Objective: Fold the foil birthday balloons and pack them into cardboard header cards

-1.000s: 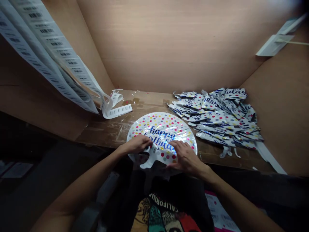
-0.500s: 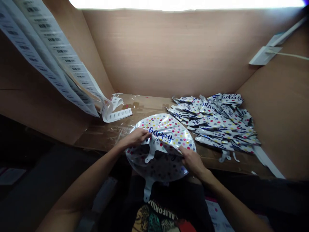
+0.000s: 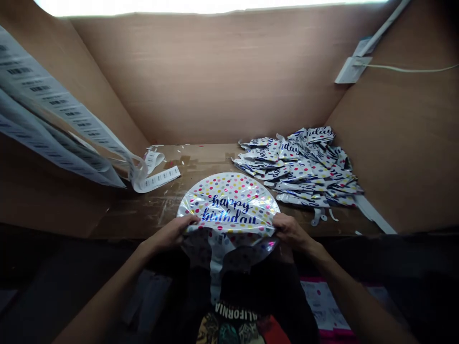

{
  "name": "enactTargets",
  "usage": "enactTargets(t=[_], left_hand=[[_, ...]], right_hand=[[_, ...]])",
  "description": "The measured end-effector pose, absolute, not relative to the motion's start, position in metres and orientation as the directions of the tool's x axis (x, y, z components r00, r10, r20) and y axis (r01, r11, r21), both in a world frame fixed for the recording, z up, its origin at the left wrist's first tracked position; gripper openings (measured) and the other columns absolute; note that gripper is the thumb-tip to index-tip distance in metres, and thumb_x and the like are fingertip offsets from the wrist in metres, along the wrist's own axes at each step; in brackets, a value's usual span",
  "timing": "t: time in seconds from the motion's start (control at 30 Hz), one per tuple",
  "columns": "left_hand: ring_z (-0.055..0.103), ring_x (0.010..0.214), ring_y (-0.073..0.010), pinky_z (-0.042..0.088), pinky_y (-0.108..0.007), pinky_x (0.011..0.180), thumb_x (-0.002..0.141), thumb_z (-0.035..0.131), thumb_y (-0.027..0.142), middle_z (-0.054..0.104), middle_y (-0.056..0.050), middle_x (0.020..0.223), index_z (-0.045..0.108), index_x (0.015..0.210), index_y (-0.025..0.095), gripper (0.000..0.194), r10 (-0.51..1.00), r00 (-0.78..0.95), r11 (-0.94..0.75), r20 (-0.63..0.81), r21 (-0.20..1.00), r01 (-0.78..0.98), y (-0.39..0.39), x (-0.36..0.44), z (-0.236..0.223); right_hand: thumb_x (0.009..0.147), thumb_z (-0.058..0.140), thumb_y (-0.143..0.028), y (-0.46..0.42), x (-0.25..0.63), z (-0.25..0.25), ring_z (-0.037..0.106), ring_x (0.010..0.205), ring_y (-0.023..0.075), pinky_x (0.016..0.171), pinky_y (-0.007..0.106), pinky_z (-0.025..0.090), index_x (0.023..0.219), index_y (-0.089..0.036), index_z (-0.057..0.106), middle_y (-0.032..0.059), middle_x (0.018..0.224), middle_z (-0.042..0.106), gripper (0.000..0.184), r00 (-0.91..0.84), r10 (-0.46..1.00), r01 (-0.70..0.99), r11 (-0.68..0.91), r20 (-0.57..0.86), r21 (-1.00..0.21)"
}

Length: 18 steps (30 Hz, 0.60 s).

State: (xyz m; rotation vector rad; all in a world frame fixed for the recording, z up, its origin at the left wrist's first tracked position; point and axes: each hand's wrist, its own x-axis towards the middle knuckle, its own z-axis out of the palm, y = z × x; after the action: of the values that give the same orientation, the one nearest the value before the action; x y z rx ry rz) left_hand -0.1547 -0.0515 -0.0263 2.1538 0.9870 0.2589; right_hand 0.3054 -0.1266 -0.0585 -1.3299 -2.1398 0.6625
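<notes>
Between my hands is a flat foil balloon [image 3: 231, 191], white with coloured dots and blue "happy birthday" lettering. My left hand [image 3: 181, 227] is closed on its left edge, and my right hand [image 3: 287, 229] pinches the right edge. The near part of the balloon bends down over the front of the work surface, and its pale tail [image 3: 216, 267] hangs toward my lap. Another dotted foil layer shows below the bend; whether it is a second balloon I cannot tell. To the right lies a heap of folded birthday foil balloons [image 3: 304, 167], close beyond my right hand.
Long strips of barcode labels [image 3: 71, 112] hang at the left, with a loose end curling onto the cardboard surface [image 3: 201, 157]. Cardboard walls [image 3: 201, 81] rise at the back and sides. A white bracket with a cord [image 3: 353, 69] is fixed at upper right. Pink-edged packages [image 3: 322, 306] lie below.
My hands have moved apart to the balloon's side edges and spread it flatter, so "birthday" now shows under "happy". The view has turned slightly to the right.
</notes>
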Motion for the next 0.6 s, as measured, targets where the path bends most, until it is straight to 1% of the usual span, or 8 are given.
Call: enactTargets(t=[0.1,0.17,0.23,0.3,0.37,0.43,0.53,0.6], left_hand=[[0.068,0.099,-0.0266,0.053,-0.034,0.091,0.091,0.059,0.042,0.076,-0.007,0.107,0.075,0.106,0.019,0.032,0.759,0.614,-0.240,-0.217,0.783,0.573,-0.038,-0.162,-0.028],[0.064,0.078,-0.0224,0.052,-0.029,0.072,0.093,0.052,0.058,0.073,-0.005,0.084,0.073,0.085,0.016,0.047,0.784,0.543,-0.106,-0.302,0.797,0.595,-0.023,-0.164,-0.029],[0.057,0.064,-0.0190,0.046,-0.026,0.059,0.093,0.043,0.068,0.065,-0.003,0.068,0.066,0.072,0.016,0.061,0.821,0.444,-0.057,-0.358,0.724,0.687,-0.007,-0.159,-0.030],[0.055,0.060,-0.0188,0.043,-0.026,0.056,0.095,0.037,0.069,0.061,-0.004,0.062,0.062,0.066,0.016,0.065,0.872,0.338,-0.073,-0.354,0.588,0.806,0.007,-0.148,-0.034],[0.059,0.063,-0.0212,0.043,-0.028,0.060,0.098,0.035,0.061,0.063,-0.007,0.063,0.061,0.062,0.017,0.063,0.915,0.254,-0.088,-0.315,0.458,0.885,0.017,-0.132,-0.038],[0.066,0.074,-0.0252,0.046,-0.030,0.068,0.101,0.035,0.053,0.069,-0.013,0.073,0.064,0.064,0.016,0.060,0.945,0.199,-0.086,-0.260,0.391,0.917,0.020,-0.118,-0.042],[0.072,0.091,-0.0316,0.048,-0.035,0.077,0.104,0.030,0.048,0.075,-0.021,0.091,0.073,0.078,0.015,0.060,0.973,0.120,-0.057,-0.195,0.299,0.953,0.015,-0.103,-0.047],[0.073,0.095,-0.0352,0.049,-0.039,0.080,0.105,0.027,0.049,0.076,-0.023,0.098,0.077,0.090,0.015,0.062,0.983,0.071,-0.027,-0.171,0.248,0.968,0.008,-0.099,-0.049]], right_hand=[[0.099,0.044,-0.029,-0.123,0.313,-0.064,0.062,0.085,0.0205,0.079,0.030,0.046,0.079,-0.020,0.067,0.0075,0.091,0.069,0.032,-0.487,0.866,0.548,0.407,0.117,-0.731],[0.099,0.045,-0.030,-0.121,0.314,-0.066,0.063,0.084,0.0203,0.079,0.030,0.046,0.082,-0.019,0.067,0.0071,0.091,0.069,0.030,-0.470,0.876,0.533,0.382,0.112,-0.755],[0.094,0.052,-0.030,-0.119,0.312,-0.069,0.058,0.076,0.0192,0.073,0.030,0.044,0.073,-0.019,0.062,0.0043,0.079,0.064,0.026,-0.409,0.902,0.574,0.369,0.134,-0.731],[0.089,0.059,-0.032,-0.116,0.309,-0.071,0.054,0.070,0.0178,0.067,0.029,0.041,0.067,-0.019,0.058,0.0017,0.071,0.058,0.026,-0.345,0.930,0.610,0.327,0.130,-0.722],[0.089,0.062,-0.039,-0.111,0.305,-0.068,0.054,0.072,0.0178,0.065,0.027,0.041,0.072,-0.019,0.062,0.0014,0.074,0.061,0.026,-0.314,0.948,0.593,0.239,0.052,-0.769],[0.094,0.057,-0.047,-0.105,0.301,-0.061,0.056,0.074,0.0179,0.064,0.026,0.042,0.078,-0.018,0.066,0.0018,0.078,0.065,0.034,-0.290,0.956,0.568,0.135,-0.044,-0.812],[0.095,0.055,-0.052,-0.096,0.291,-0.047,0.058,0.074,0.0182,0.065,0.026,0.044,0.084,-0.017,0.070,0.0027,0.080,0.067,0.040,-0.279,0.952,0.574,0.062,-0.124,-0.817],[0.089,0.065,-0.052,-0.092,0.280,-0.040,0.062,0.078,0.0191,0.068,0.027,0.046,0.101,-0.017,0.071,0.0042,0.089,0.071,0.038,-0.281,0.945,0.585,0.030,-0.168,-0.810]])
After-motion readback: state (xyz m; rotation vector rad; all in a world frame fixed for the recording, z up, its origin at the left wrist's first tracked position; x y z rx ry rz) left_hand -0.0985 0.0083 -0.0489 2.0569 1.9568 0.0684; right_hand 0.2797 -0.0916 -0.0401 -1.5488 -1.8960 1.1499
